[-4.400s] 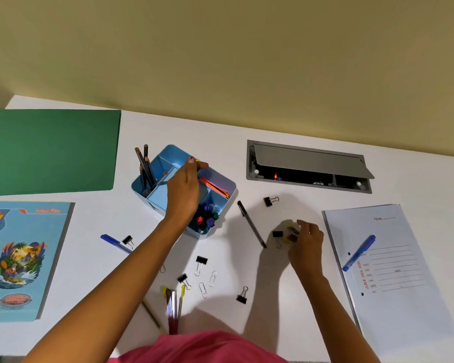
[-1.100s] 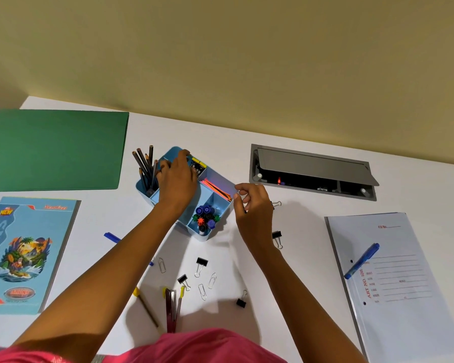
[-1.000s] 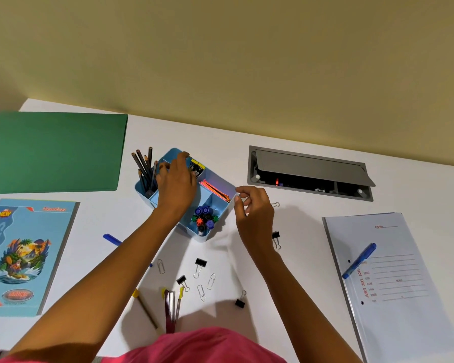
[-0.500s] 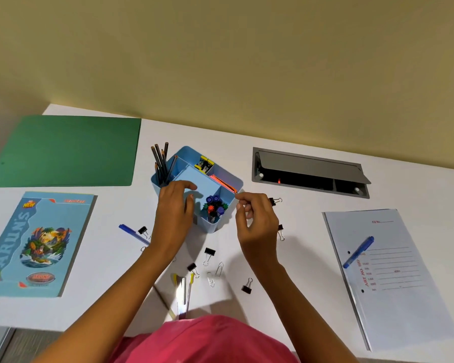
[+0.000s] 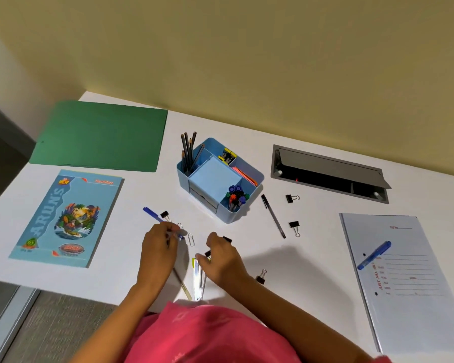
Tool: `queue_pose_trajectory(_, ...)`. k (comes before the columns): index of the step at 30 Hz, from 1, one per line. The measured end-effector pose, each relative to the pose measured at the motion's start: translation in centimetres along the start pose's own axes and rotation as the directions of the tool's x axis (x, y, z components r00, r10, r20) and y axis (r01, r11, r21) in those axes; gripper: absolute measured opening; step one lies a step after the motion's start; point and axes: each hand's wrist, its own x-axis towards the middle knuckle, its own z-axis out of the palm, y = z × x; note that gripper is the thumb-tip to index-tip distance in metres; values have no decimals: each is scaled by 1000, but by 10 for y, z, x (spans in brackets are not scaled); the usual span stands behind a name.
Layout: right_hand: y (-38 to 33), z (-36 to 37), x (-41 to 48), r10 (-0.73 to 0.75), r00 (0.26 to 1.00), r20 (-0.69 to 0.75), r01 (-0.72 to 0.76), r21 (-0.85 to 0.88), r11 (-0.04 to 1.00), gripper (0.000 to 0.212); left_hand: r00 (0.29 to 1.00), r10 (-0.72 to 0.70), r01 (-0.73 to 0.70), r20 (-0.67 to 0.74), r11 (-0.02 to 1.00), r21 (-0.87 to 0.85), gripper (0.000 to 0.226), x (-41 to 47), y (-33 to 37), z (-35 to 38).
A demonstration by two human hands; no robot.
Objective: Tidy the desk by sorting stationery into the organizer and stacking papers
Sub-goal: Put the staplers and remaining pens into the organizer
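Your left hand point(image 5: 159, 244) has its fingers curled around the near end of the blue pen point(image 5: 155, 218), and your right hand point(image 5: 219, 254) is bent down over a cluster of small black binder clips point(image 5: 227, 240) — whether it has actually pinched one I cannot tell, since the fingers hide the contact. The risk lies in the crowding: a loose paper clip point(image 5: 191, 239) lies just beside the pen tip, and another binder clip point(image 5: 164, 214) touches or nearly touches the pen's barrel, so lifting the pen at a slant could drag either one across the white desk point(image 5: 312, 258). Several pens and a pencil point(image 5: 198, 279) lie near the front edge beneath your wrists; a careless sweep of the forearm could roll them off. The blue organizer point(image 5: 220, 184) stands well clear ahead of both hands, pencils upright in its back-left compartment, push pins in the front-right one — aim carefully, since the compartments are narrow. Still out on the desk are a black pen point(image 5: 273, 216) to the organizer's right, binder clips around it, a blue marker point(image 5: 374, 254) lying on the white file point(image 5: 409, 297), plus a green folder point(image 5: 100, 136) and a blue notebook point(image 5: 68, 216) not yet stacked.
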Motion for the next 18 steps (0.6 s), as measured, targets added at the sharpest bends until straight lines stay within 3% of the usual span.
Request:
queue_pose_trajectory(3,-13,12,3,25,992,123,-2,-188,982,46,999,-26,26,30,999,19,25,-4,-9,0)
queue_pose_trajectory(8,-26,19,7,-10,994,112,46,-325,945,38,997,-35,32,67,999,40,29,-4,-21,-9)
queue_pose_trajectory(10,-28,18,8,-42,998,41,54,-360,931,35,995,-54,50,78,997,56,26,-3,-23,-14)
queue_pose_trajectory(12,-26,19,9,-49,999,-10,44,-280,959,33,994,-70,65,84,996,65,25,-1,-26,-18)
queue_pose_trajectory(16,-18,18,11,-69,982,-176,82,70,994,10,992,-67,59,105,995,82,24,8,-29,-23)
queue_pose_trajectory(18,-22,2,10,-12,978,-208,53,193,980,18,991,-50,43,125,998,53,26,13,-20,-25)
